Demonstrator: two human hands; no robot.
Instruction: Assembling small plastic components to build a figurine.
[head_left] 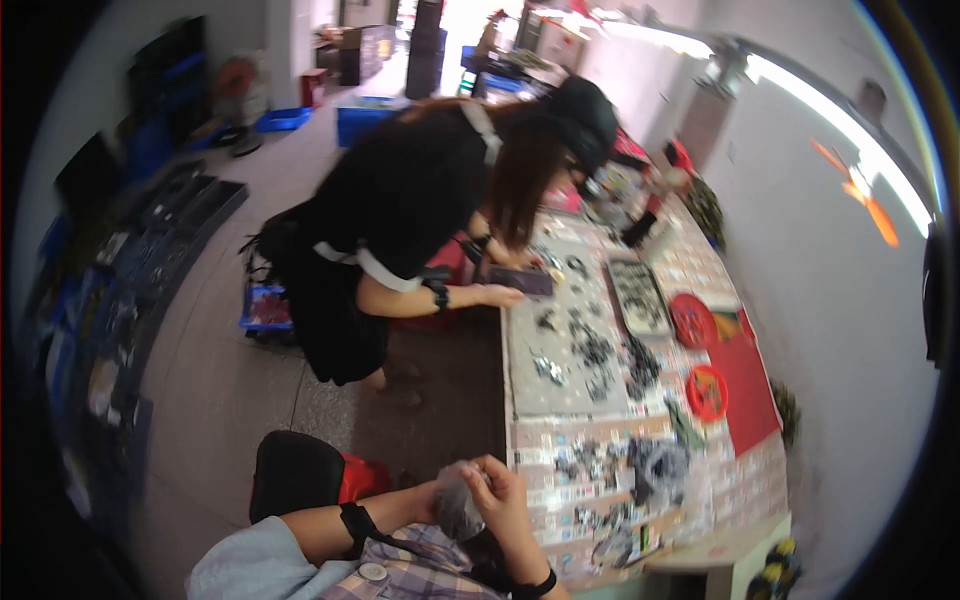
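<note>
In front of my body, at the near edge of the table (540, 395), I hold a clear plastic bag (460, 514) with something dark in its lower part. Thumb and fingers of my right hand (506, 505) pinch the bag near its top. My left hand (428, 502) grips it from the left side, its fingers partly hidden by the crinkled plastic. What the dark contents are is too blurred to tell. On the table to the right lie small metal parts (590, 460) and a bundled dark plastic bag (662, 466).
A co-worker in black (420, 190) bends over the table, hands at a dark flat box (522, 280). Small dark parts (592, 348), a metal tray (638, 298) and red bowls (707, 393) cover the tabletop. A black chair (295, 470) stands left of me; crates (190, 205) line the left wall.
</note>
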